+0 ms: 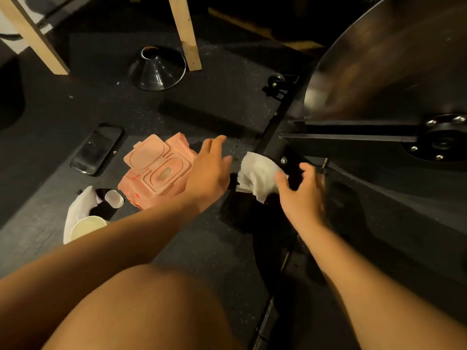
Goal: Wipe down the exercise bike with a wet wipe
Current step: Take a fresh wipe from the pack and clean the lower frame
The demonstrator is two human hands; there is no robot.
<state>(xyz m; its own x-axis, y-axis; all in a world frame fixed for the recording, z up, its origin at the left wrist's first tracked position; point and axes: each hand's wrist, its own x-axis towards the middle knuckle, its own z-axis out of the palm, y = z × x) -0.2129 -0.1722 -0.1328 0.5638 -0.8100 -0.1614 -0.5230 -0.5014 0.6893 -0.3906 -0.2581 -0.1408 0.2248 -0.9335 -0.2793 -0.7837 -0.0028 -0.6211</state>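
Note:
The black exercise bike fills the right side, with its big shiny flywheel (391,59) and a black base bar (275,130) running down to the floor. A crumpled white wet wipe (255,173) is draped over that bar. My right hand (300,195) holds the wipe at its right edge, with the thumb on the wipe and the fingers curled over the bar. My left hand (209,173) hovers with straight fingers just left of the wipe, holding nothing. A pink wipe pack (156,170) lies on the floor under it with its lid flipped open.
On the dark rubber floor lie a black phone (97,147), a used white wipe (78,210), a paper cup (86,226) and a small white cap (114,198). A black metal cone (158,69) and wooden legs (187,34) stand further back. My bare knee is at the bottom.

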